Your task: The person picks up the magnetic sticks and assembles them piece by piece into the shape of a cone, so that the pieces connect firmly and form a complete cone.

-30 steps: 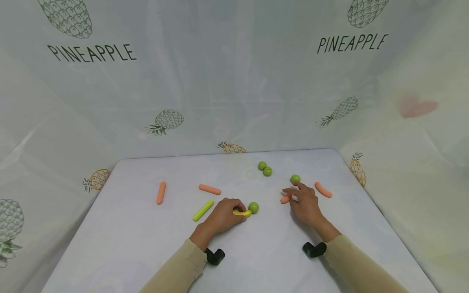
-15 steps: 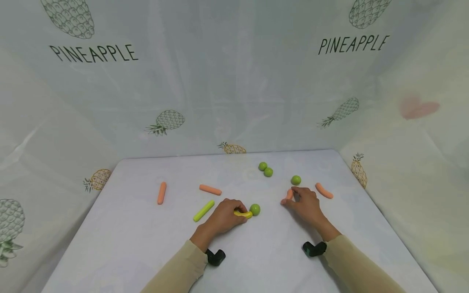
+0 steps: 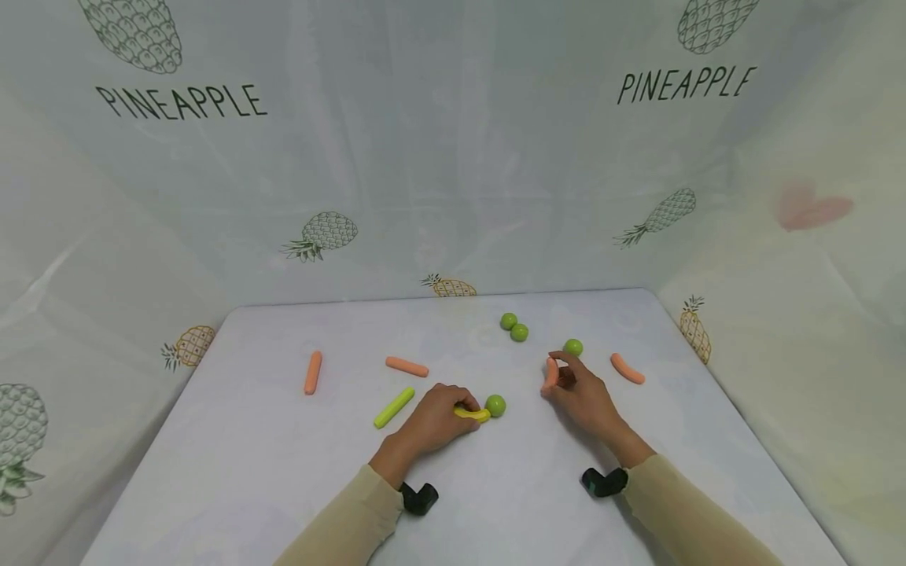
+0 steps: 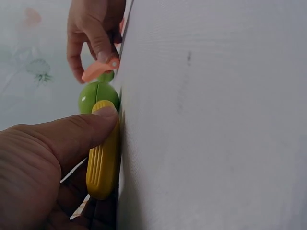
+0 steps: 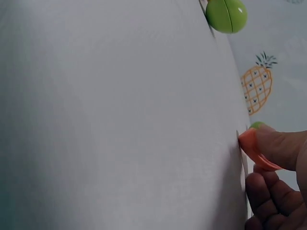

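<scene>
My left hand (image 3: 439,418) holds a short, curved yellow piece with grooved sides (image 4: 102,165) between thumb and fingers. The far end of that piece reaches right up to a green ball (image 3: 495,406), which shows a seam line in the left wrist view. Farther right, my right hand (image 3: 586,399) pinches a curved orange sausage-shaped piece (image 3: 551,373) by thumb and fingertips, standing on end close over the table. Another green ball (image 3: 573,347) lies just behind the right fingers. To the right of that hand is a second curved orange piece (image 3: 627,369).
On the white table (image 3: 248,472) a lime-green stick (image 3: 393,407) lies left of my left hand. Two straight orange sticks, one upright in view (image 3: 313,373) and one slanted (image 3: 406,366), lie farther left. Two green balls (image 3: 513,327) sit together near the back edge.
My right hand has taken hold of the curved orange piece, turned it on end and shifted it slightly left. The left hand keeps the yellow piece in nearly the same place.
</scene>
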A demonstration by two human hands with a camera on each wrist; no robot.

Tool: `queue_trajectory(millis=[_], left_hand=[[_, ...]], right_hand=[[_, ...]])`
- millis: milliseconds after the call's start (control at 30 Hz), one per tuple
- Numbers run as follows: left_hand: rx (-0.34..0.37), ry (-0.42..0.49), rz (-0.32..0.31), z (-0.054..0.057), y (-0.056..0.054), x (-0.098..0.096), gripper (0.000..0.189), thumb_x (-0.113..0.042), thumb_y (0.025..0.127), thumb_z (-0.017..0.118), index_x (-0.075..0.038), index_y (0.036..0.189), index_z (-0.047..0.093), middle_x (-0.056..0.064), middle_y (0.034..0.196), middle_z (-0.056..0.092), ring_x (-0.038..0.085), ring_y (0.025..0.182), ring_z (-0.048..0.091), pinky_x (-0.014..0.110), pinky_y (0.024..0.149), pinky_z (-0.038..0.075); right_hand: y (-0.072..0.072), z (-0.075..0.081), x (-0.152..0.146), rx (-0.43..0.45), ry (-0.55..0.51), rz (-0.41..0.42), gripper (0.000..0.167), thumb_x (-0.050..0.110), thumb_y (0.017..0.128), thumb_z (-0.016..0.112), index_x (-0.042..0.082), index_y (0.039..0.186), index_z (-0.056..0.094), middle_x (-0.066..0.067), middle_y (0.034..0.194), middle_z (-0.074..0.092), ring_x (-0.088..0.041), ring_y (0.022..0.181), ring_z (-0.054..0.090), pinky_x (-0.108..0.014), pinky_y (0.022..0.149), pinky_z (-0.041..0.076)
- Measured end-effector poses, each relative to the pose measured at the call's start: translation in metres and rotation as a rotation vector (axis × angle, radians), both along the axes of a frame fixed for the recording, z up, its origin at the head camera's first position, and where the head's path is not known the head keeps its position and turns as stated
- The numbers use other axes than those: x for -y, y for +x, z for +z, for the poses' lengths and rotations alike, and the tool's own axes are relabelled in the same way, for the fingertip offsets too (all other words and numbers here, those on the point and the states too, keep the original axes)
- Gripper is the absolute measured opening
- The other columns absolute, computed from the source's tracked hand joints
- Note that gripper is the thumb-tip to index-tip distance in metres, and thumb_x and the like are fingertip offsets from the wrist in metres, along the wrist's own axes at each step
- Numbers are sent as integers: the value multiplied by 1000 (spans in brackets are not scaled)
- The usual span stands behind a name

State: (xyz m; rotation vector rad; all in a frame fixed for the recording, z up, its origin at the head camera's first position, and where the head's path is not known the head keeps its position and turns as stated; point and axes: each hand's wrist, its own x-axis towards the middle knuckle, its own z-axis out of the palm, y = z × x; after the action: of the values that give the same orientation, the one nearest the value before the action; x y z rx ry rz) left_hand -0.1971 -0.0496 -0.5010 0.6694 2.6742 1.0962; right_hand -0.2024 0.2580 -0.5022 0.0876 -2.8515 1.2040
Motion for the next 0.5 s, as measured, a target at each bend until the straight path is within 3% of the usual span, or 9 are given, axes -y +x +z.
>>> queue_trajectory(millis=[233, 367, 500], left_hand=[[-5, 11, -5, -1, 1, -1, 14, -23, 92, 84, -24, 105, 78, -14, 102, 71, 8, 99, 56, 29, 88, 51], [-13, 16, -10, -1, 2, -3, 15, -23, 93, 83, -23, 107, 79, -13, 105, 72, 9, 99, 56, 29, 88, 51], [-23, 9, -13, -2, 2, -3, 16, -22, 94, 82, -22, 109, 80, -11, 107, 73, 9, 99, 57, 28, 87, 50]], right_hand=[[-1, 6, 15, 5, -96, -31, 46, 16, 105, 64, 19, 150, 56, -17, 123, 73, -29, 108, 67, -41, 90, 54], [-4, 9, 24, 51, -214, -8, 46, 16, 106, 65, 15, 151, 55, -18, 122, 73, -23, 97, 69, -30, 78, 56], [-6, 9, 32, 99, -336, 15, 43, 15, 104, 68, 11, 145, 57, -19, 115, 75, -18, 86, 68, -27, 70, 55]])
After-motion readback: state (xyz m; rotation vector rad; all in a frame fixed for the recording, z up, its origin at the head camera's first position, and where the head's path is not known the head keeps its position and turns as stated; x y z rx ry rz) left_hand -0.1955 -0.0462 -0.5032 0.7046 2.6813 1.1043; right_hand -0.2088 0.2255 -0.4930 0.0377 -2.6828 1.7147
